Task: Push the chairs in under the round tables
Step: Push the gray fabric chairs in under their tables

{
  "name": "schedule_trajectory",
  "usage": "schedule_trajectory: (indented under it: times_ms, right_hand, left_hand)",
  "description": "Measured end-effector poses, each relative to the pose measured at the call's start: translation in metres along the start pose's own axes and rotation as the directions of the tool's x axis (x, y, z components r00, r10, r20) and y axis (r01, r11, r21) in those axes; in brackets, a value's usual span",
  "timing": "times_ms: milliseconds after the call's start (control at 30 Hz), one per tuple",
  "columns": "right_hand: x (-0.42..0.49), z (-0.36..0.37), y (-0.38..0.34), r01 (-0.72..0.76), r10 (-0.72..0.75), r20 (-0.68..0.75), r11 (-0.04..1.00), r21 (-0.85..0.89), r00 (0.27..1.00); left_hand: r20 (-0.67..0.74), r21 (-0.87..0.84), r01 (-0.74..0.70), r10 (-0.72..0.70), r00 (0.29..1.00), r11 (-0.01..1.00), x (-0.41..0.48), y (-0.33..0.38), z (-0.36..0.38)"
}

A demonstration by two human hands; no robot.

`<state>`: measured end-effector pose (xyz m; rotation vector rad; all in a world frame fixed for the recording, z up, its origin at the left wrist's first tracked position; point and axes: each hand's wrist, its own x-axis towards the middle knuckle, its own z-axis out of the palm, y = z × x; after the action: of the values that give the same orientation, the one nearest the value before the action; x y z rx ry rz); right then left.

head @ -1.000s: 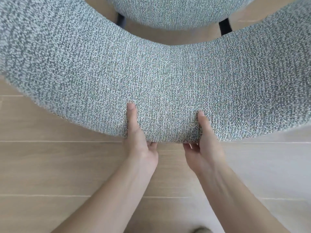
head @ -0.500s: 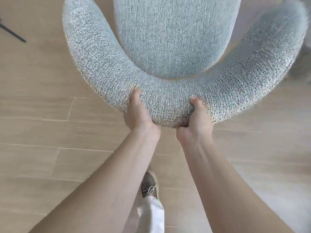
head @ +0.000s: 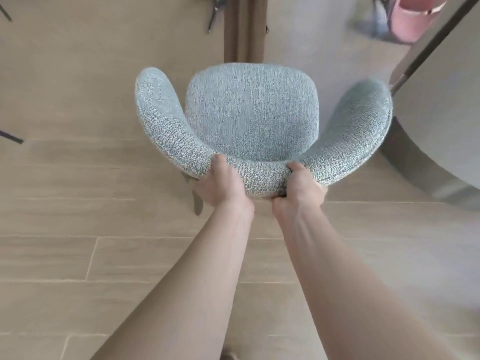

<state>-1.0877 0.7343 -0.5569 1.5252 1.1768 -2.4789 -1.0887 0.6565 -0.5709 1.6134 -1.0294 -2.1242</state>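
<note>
While both hands, left hand [head: 220,184] and right hand [head: 302,187], wrap fingers around its curved backrest, one teal armchair [head: 250,113] faces away, beside one round counter [head: 441,105].

Count: one chair, one table, two hands.
One blue-grey upholstered chair [head: 250,118]; one round table [head: 441,120] at right; a left hand [head: 220,184] and right hand [head: 302,187]; one pink container [head: 413,16], blurred, far right.
</note>
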Motion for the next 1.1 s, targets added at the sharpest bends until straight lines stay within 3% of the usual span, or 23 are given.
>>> schedule_trajectory:
  times_ms: [133,333,633,733,800,900,933,1000,1033,1100]
  right_hand:
    - [0.021,0.052,-0.023,-0.012,0.012,-0.008,0.999,0.042,1.0]
    - [0.057,0.11,-0.042,-0.007,0.004,-0.079,1.0,-0.027,0.997]
    - [0.063,0.134,-0.047,0.037,-0.077,-0.237,0.985,-0.166,0.968]
    - [0.036,0.127,-0.047,0.014,-0.028,-0.148,0.995,-0.094,0.989]
    - [0.001,0.117,-0.046,-0.058,0.051,-0.059,0.99,-0.131,0.997]
    - [-0.055,0.106,-0.057,-0.133,0.149,0.12,0.982,-0.135,0.981]
    - [-0.073,0.108,-0.065,-0.095,0.119,0.207,0.988,-0.125,0.971]
    - [-0.115,0.119,-0.088,0.135,-0.088,0.381,0.986,-0.099,0.92]
    - [-0.138,0.127,-0.101,0.309,-0.222,0.478,0.944,-0.111,0.85]
    - [-0.187,0.138,-0.123,0.653,-0.431,0.652,0.746,-0.131,0.624]
  left_hand:
    - [-0.009,0.064,-0.034,0.035,0.999,0.997,0.017,0.023,0.052]
    - [-0.071,0.124,0.002,0.007,0.997,0.992,0.046,0.043,0.111]
    - [-0.164,0.129,-0.064,0.085,0.983,0.99,0.056,0.043,0.13]
    - [-0.038,0.176,0.111,-0.105,0.994,0.978,0.044,0.056,0.122]
    - [0.091,0.133,0.251,-0.264,0.96,0.959,0.022,0.081,0.11]
    - [0.208,0.13,0.218,-0.241,0.948,0.967,-0.013,0.134,0.09]
    - [0.319,0.096,0.152,-0.175,0.931,0.984,-0.025,0.155,0.084]
    - [0.572,0.026,-0.057,0.032,0.82,0.998,-0.054,0.205,0.073]
    - [0.669,-0.001,-0.203,0.151,0.727,0.979,-0.072,0.232,0.065]
    - [0.793,-0.068,-0.474,0.336,0.508,0.878,-0.099,0.282,0.046]
